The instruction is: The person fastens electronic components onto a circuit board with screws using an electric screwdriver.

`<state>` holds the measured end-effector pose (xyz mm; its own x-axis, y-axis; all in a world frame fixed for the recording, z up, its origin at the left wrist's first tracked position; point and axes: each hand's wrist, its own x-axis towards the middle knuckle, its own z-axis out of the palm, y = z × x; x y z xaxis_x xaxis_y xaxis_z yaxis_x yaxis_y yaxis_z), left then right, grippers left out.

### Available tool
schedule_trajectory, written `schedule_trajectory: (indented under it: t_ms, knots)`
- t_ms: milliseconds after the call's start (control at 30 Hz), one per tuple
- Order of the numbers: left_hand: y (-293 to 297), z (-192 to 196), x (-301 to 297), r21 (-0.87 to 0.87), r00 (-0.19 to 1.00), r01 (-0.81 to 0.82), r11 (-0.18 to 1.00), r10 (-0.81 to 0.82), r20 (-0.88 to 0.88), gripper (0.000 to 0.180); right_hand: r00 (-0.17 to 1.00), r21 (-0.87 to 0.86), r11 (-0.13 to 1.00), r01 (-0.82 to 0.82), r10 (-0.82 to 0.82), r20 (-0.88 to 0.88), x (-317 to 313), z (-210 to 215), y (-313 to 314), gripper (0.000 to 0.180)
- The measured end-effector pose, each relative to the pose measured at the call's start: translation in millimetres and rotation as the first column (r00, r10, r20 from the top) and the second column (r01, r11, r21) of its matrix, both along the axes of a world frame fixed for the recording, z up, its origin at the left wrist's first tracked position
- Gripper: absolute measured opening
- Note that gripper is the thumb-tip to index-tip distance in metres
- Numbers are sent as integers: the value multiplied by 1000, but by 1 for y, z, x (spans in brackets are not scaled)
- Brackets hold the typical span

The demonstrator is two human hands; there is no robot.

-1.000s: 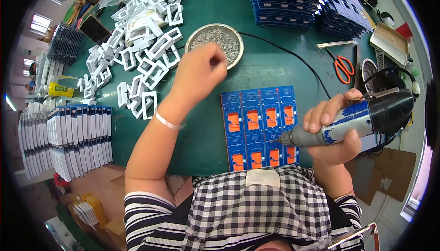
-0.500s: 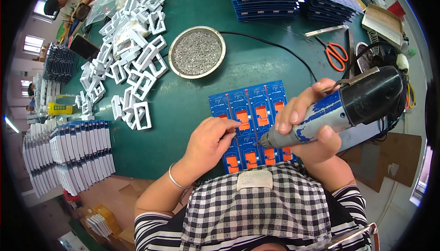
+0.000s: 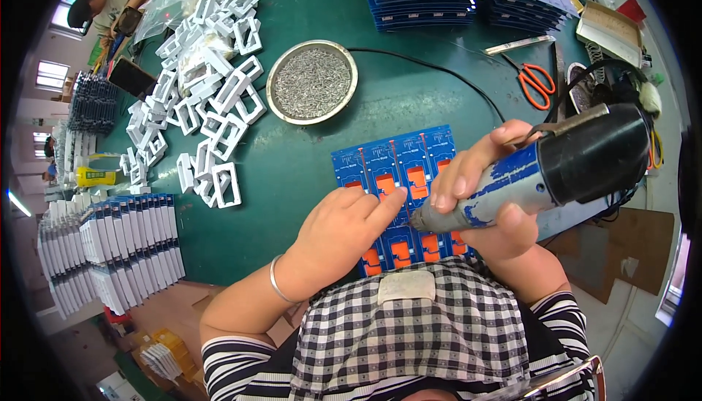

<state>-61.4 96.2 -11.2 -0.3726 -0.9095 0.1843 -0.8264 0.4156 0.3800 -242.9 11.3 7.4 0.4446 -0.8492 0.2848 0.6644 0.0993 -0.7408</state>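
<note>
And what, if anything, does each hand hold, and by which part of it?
The right hand holds the power tool by its grey and blue body, ahead of the black rear end. Whether the left hand holds anything cannot be told.

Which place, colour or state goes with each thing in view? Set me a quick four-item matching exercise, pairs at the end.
Things
1. Left hand
2. Power driver
3. Round bowl
4. Scissors

Places, colours, states
A. Filled with small metal pieces
B. Orange-handled
C. Over the blue panel
D. Gripped by the right hand

Pairs: 1-C, 2-D, 3-A, 4-B
</note>
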Motion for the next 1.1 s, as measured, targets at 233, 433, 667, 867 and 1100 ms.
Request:
schedule_trajectory:
  t_ms: [233, 433, 667, 867, 1100]
  knots:
    - [1, -6, 9, 101, 1000, 2, 995, -1, -10, 45, 992, -264, 962, -64, 32, -122, 3, 6, 6, 61]
    - [3, -20, 10, 1, 957, -88, 996, 85, -279, 53, 967, -245, 953, -179, 125, -222, 12, 9, 2, 60]
    - [5, -26, 14, -29, 937, -100, 995, 84, -340, 57, 952, -358, 902, -242, 149, -268, 25, 7, 0, 55]
    - [5, -31, 16, -42, 931, -75, 996, 55, -360, 59, 956, -419, 877, -237, 132, -263, 30, 2, 0, 56]
    - [5, -34, 16, -75, 927, -73, 995, 40, -373, 56, 964, -481, 854, -197, 81, -253, 33, 1, 2, 57]
